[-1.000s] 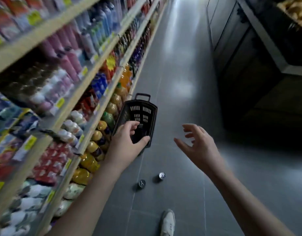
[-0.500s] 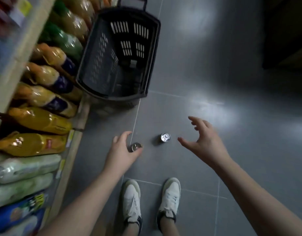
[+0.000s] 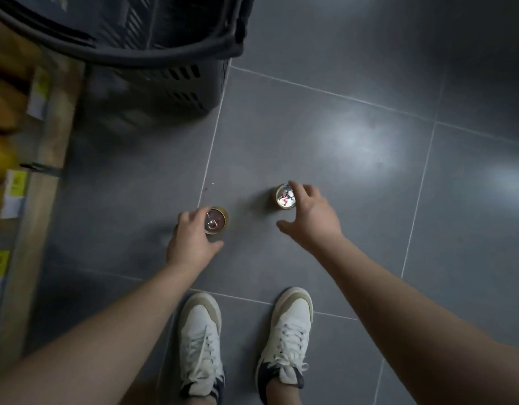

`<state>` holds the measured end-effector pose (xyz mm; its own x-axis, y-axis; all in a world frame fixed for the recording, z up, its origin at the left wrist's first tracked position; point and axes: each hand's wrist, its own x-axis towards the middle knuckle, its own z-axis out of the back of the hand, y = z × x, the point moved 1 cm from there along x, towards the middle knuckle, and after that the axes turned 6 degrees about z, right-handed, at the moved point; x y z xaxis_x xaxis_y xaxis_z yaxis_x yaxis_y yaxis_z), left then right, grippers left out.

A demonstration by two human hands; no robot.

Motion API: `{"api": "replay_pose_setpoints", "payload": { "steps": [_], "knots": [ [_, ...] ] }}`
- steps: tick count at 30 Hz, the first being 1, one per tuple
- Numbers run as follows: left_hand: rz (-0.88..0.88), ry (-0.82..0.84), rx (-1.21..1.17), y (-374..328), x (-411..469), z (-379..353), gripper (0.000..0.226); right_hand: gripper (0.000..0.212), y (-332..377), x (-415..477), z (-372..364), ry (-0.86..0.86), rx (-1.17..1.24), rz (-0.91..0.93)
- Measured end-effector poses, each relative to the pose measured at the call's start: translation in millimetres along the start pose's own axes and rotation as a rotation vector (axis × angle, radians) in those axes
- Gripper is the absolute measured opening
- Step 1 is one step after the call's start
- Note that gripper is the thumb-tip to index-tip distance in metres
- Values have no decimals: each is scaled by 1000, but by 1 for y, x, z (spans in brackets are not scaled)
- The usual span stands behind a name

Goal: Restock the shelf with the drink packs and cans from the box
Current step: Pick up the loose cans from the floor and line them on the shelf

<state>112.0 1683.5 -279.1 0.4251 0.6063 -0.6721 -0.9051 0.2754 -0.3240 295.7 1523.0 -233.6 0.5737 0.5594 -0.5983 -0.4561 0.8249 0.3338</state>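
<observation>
Two drink cans stand upright on the grey tiled floor in front of my feet. The left can [image 3: 216, 221] has a gold rim and a pull tab; my left hand [image 3: 191, 239] curls around it, fingers on its left side and thumb at its near side. The right can [image 3: 285, 196] has a shiny lid. My right hand [image 3: 312, 219] reaches over it with spread fingers, the index finger touching its right rim and the thumb held apart from it. Both cans rest on the floor.
A dark plastic shopping basket [image 3: 176, 58] stands on the floor just beyond the cans, at the upper left. The bottom shelf's wooden edge [image 3: 39, 182] with price tags and yellow bottles runs down the left. My white sneakers [image 3: 201, 343] are below the cans.
My view has tipped down and closer to the floor. Both hands have dropped onto the cans: the left has wrapped around the left can, and the right has reached the right can.
</observation>
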Motion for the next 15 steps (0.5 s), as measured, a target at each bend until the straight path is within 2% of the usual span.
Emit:
{"api": "replay_pose_setpoints", "payload": {
  "steps": [6, 9, 15],
  "knots": [
    [-11, -15, 2, -3, 24, -20, 74, 86, -1, 37, -16, 98, -152, -10],
    [-29, -14, 18, -4, 30, -29, 71, 72, -5, 51, -29, 137, -179, -18],
    [-38, -65, 17, -8, 32, -23, 53, 37, -11, 61, -28, 79, -271, -2]
  ]
}}
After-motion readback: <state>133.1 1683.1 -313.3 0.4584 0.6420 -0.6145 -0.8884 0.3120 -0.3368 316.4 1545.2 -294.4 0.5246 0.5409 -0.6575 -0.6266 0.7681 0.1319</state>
